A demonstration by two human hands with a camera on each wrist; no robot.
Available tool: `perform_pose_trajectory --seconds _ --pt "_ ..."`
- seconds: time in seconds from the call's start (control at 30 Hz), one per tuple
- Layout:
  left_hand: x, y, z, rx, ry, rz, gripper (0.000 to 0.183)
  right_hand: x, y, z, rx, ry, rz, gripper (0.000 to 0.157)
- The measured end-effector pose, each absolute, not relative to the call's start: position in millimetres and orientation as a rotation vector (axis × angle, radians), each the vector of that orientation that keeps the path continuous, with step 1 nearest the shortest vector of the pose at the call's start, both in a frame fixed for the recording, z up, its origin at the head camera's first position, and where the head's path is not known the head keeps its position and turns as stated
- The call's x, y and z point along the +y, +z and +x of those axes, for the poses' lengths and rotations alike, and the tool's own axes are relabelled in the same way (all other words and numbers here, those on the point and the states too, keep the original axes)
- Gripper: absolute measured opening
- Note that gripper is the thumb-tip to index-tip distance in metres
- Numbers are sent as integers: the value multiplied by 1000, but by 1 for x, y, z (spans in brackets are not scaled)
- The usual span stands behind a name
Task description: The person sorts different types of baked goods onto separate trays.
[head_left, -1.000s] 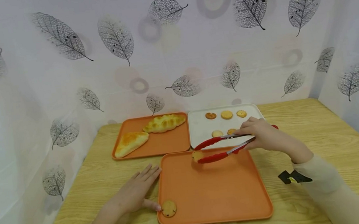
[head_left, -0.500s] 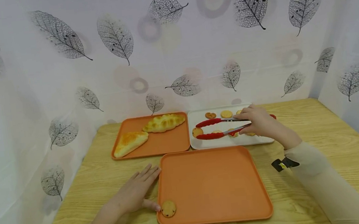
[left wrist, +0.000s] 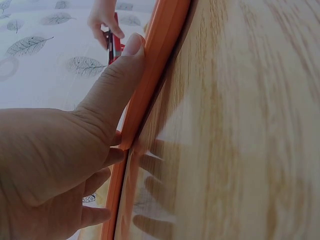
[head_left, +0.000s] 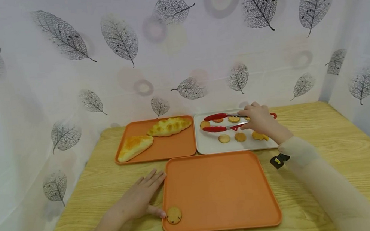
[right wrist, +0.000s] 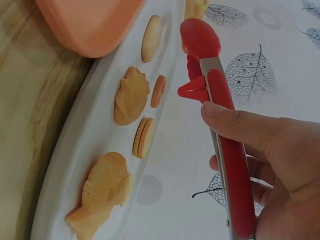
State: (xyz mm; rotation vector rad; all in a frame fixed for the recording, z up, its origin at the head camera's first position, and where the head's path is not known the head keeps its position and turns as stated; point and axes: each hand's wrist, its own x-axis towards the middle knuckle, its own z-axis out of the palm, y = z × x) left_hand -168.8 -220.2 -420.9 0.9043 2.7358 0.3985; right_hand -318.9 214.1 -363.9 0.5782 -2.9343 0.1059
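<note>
My right hand [head_left: 260,119] grips red-tipped metal tongs [right wrist: 227,145] over the white tray [head_left: 205,148]. Between the tongs' red tips is a round chocolate-chip cookie [head_left: 204,125], at the tray's left end; whether it touches the tray I cannot tell. With fingers straight, my left hand [head_left: 138,201] rests at the left edge of the front orange tray [head_left: 220,194]. Its thumb touches the rim beside another chocolate-chip cookie [head_left: 174,215] in that tray's near left corner. In the left wrist view the thumb lies along the orange rim.
Several cookies lie on the white tray, among them a pale round one [head_left: 224,138], a ridged one [right wrist: 131,96] and a fish-shaped one [right wrist: 102,187]. A back-left orange tray [head_left: 171,150] holds a triangular bread [head_left: 135,147] and a braided loaf [head_left: 169,127]. A leaf-patterned cloth [head_left: 178,56] hangs behind.
My right hand has carried the cookie in the tongs from above the front orange tray's far edge back to the white tray's left end. The left hand has stayed put.
</note>
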Motion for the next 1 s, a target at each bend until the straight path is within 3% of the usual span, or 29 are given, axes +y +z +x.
perform_pose_trajectory --seconds 1.0 --pt "-220 -420 -169 2738 385 910 113 195 -370 -358 -3080 206 366 58"
